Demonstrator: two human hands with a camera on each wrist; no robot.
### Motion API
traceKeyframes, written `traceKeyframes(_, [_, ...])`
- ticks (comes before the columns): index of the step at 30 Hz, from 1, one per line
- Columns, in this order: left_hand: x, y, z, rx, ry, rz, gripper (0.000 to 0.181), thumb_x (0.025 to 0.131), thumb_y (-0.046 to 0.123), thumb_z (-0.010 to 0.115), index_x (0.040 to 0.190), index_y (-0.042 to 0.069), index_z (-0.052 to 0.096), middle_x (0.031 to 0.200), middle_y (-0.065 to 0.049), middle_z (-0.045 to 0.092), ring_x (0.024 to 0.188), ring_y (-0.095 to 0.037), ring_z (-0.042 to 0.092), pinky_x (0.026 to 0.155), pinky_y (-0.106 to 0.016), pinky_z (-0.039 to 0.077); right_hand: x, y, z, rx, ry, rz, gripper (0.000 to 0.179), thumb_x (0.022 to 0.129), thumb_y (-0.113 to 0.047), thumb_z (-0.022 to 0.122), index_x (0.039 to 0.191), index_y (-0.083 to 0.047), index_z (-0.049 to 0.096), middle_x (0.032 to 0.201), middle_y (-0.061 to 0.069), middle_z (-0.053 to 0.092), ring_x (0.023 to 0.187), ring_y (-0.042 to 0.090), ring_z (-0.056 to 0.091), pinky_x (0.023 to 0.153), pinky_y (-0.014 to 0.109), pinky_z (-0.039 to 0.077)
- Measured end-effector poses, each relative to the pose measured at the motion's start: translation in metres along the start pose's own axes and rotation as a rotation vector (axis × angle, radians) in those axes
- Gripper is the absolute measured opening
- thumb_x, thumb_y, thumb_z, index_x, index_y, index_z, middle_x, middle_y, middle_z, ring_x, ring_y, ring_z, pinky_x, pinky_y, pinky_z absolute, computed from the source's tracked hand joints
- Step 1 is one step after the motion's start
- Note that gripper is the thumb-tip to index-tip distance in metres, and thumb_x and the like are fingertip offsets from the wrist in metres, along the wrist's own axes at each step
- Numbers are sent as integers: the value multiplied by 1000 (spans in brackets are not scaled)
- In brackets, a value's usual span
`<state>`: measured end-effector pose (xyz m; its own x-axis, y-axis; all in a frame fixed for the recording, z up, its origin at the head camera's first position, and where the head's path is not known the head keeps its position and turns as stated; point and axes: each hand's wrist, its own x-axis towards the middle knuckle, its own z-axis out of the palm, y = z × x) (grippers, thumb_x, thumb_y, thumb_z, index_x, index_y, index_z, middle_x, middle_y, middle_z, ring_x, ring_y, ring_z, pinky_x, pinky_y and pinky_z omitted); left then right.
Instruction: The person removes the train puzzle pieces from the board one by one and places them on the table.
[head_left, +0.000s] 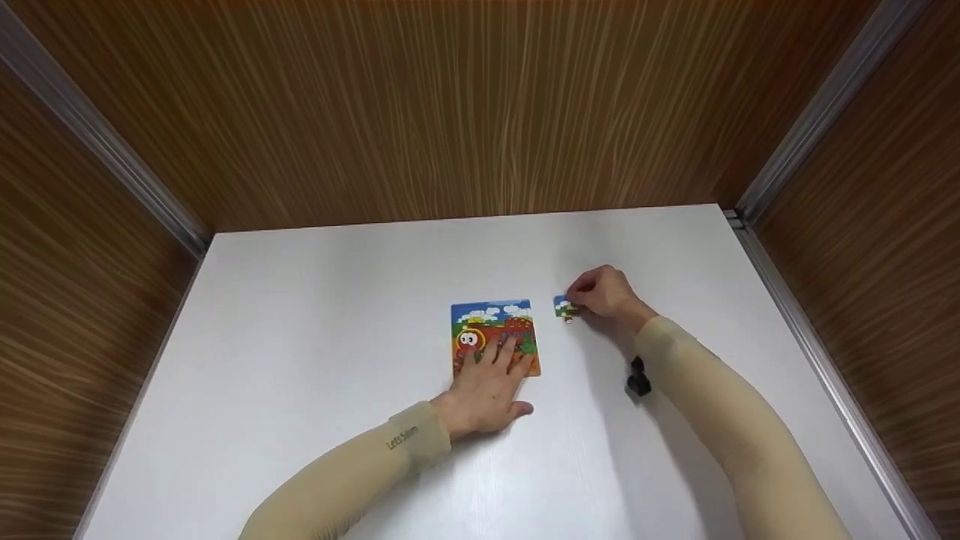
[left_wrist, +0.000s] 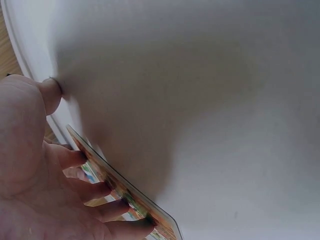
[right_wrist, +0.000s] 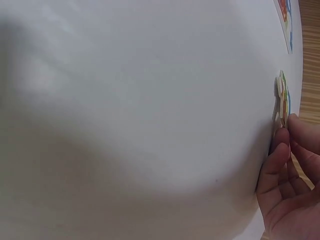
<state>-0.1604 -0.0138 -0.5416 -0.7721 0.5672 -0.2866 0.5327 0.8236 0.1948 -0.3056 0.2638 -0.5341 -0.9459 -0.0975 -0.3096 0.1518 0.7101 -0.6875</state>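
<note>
Left hand: we see its fingers spread over the lower part of the colourful, flat rectangular picture puzzle; uneven pressure could make that puzzle skid on the smooth white worktop.
Right hand: we see thumb and fingertips pinching the small, flat blue-and-green puzzle piece, just right of the puzzle; a pinch so near its edge might let it twist or drop.
Protruding tab: we judge a careless press could bend it.
Small black object: it lies beside the beige right sleeve, whose sweep, we think, could knock it.
</note>
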Motion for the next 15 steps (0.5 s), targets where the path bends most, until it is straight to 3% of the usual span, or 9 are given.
traceKeyframes(4, [1, 0, 1, 2, -1, -2, 86, 111, 66, 55, 180, 24, 28, 190, -15, 19, 176, -43, 22, 134, -73, 35, 1, 0, 1, -5, 2, 3, 18, 106, -18, 76, 117, -7, 84, 113, 12, 79, 100, 22, 69, 79, 24, 57])
traceKeyframes(11, [2, 0, 1, 7, 4, 0, 85, 111, 65, 56, 180, 23, 28, 190, -15, 20, 176, -43, 23, 133, -73, 35, 2, 3, 1, -67, 37, -87, 20, 103, -21, 76, 111, -5, 86, 107, 12, 84, 97, 22, 70, 80, 25, 53])
traceKeyframes(15, [1, 0, 0, -5, 1, 2, 85, 111, 65, 56, 180, 23, 28, 190, -16, 20, 176, -44, 23, 133, -74, 35, 1, -1, 0, -23, 29, -61, 20, 106, -21, 75, 113, -6, 86, 107, 12, 82, 93, 20, 69, 75, 23, 55])
